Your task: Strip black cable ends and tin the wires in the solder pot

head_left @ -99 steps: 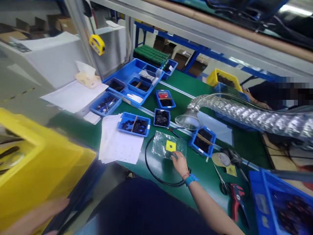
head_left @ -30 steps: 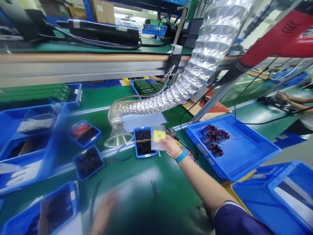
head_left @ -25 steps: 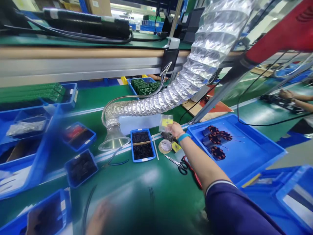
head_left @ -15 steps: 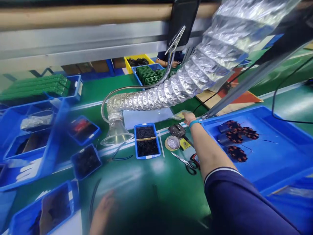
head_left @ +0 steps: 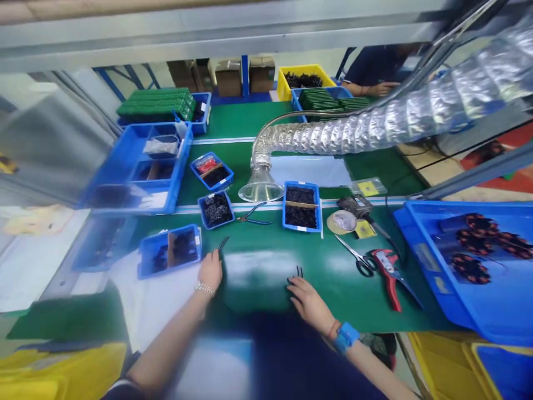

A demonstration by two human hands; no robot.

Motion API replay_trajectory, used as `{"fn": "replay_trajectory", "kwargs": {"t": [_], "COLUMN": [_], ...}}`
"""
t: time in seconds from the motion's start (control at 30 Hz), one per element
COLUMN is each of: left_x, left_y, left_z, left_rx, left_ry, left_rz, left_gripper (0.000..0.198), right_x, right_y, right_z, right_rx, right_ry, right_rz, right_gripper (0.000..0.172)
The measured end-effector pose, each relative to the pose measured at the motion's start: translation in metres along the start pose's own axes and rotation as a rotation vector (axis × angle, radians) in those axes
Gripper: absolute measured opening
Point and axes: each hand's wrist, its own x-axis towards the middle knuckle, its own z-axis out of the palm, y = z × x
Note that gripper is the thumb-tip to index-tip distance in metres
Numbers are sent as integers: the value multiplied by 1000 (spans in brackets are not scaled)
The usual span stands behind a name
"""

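Black wire (head_left: 224,243) shows only as a thin tip rising from the fingertips of the left hand (head_left: 210,272) and slanting forward and slightly right. The left hand's fingers are drawn narrow, apparently pinching it. Two thin black prongs (head_left: 298,271) stand just ahead of the right hand (head_left: 302,300), whose fingers are curled narrow; whether they hold the prongs cannot be told. The two hands lie well apart, with the green mat (head_left: 258,283) between them. Any wire joining the tip and prongs cannot be made out, so its long axis is unclear. The left hand is nearer the single tip, the right nearer the prongs.

Just ahead of the left hand sits a blue bin (head_left: 169,253) of black parts, with white paper (head_left: 152,294) under the left forearm. Ahead and between the hands lie pliers (head_left: 252,220) and a blue tray (head_left: 300,208) of black pieces. To the right of the right hand are scissors (head_left: 358,261), a red-handled cutter (head_left: 387,283) and a large blue tray (head_left: 416,244) of coils. Far ahead, a co-worker's hand (head_left: 381,88) rests beside green boards.
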Motion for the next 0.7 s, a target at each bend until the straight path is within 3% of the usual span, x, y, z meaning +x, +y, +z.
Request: {"fn": "replay_trajectory", "kwargs": {"t": [0.1, 0.2, 0.47, 0.6, 0.7], "left_x": [7, 7, 6, 1, -23], "left_y": [2, 5, 10, 22, 33], "left_z": [4, 6, 13, 6, 10], "left_rx": [-40, -143, -276, -188, -120], "left_ry": [-13, -45, -75, -39, -138], "left_rz": [-19, -1, 57, 217, 453], "left_gripper": [19, 9, 22, 36, 35], "right_x": [-16, -19, -15, -18, -21], "right_y": [7, 14, 8, 2, 19], "right_z": [22, 19, 19, 18, -2], "right_rx": [-80, -62, -67, -98, -174], "right_ry": [-17, -40, 19, 72, 224], "right_rz": [-42, -49, -23, -2, 155], "right_gripper": [31, 32, 32, 31, 31]}}
